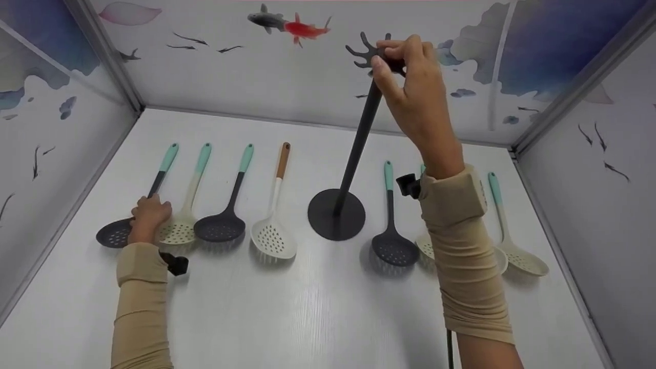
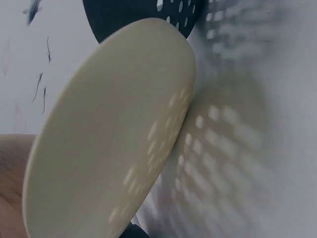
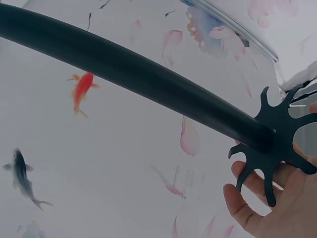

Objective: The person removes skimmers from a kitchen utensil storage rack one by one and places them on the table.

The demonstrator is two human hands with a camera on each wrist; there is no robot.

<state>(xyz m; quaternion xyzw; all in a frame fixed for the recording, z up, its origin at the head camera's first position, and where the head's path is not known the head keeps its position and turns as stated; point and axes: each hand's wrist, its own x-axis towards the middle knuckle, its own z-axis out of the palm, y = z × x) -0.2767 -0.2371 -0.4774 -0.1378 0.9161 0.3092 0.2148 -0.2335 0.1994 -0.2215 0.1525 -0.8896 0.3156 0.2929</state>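
At the far left in the head view, my left hand (image 1: pixel 149 218) grips a black skimmer (image 1: pixel 114 234) low on its handle, near the bowl. A cream skimmer (image 1: pixel 178 230) with a mint handle end lies just right of that hand, and its bowl (image 2: pixel 109 124) fills much of the left wrist view. My right hand (image 1: pixel 417 87) is raised and holds the hooked top of a black utensil stand (image 1: pixel 361 133). The stand's round base (image 1: pixel 328 218) is on the table, its pole leaning right. In the right wrist view, fingers (image 3: pixel 242 206) curl around the hooks (image 3: pixel 280 134).
Another black skimmer (image 1: pixel 220 228) and a white skimmer with a brown handle (image 1: pixel 274 238) lie left of the base. To its right are a black skimmer (image 1: pixel 394 248) and a cream utensil (image 1: pixel 525 259), with others partly behind my right forearm. Printed panels (image 1: pixel 215 77) enclose the table.
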